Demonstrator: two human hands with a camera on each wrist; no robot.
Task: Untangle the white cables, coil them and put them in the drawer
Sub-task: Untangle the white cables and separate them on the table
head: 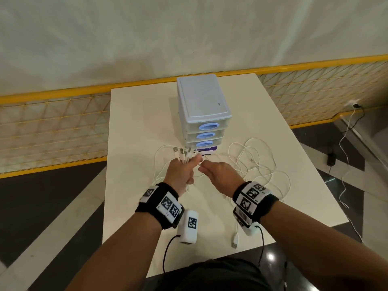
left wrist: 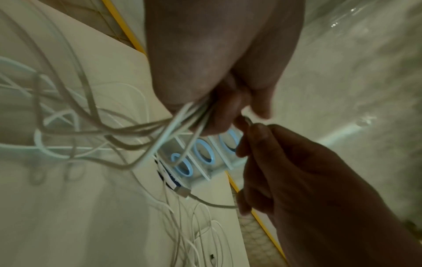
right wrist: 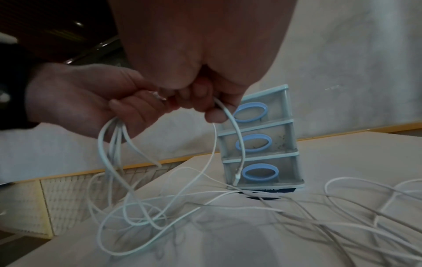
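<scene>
the left hand point(head: 182, 172) has its grip closed around a bundle of white cables point(right wrist: 116, 144), with the plug ends point(head: 182, 153) sticking up out of the fist toward the drawer unit. the right hand point(head: 217, 175) sits just beside it, thumb and fingers pinching a single cable point(right wrist: 237, 140) whose free plug hangs down in front of the lowest drawer. the two grips nearly touch, so the coming move turns on that one strand: it runs from the right pinch down and away to the right, where most of the loose loops point(head: 260, 160) lie tangled on the tabletop point(head: 134, 127). the right hand is the nearer one to that slack, and pulling rightward, along the strand's length, looks like the way to free it from the bundle. one more plug point(head: 235, 240) lies near the tabletop's front edge. the drawer unit point(head: 201, 106) stands just beyond the hands, all three drawers shut (frosted fronts, contents cannot be made out), so no cable is stored yet.
</scene>
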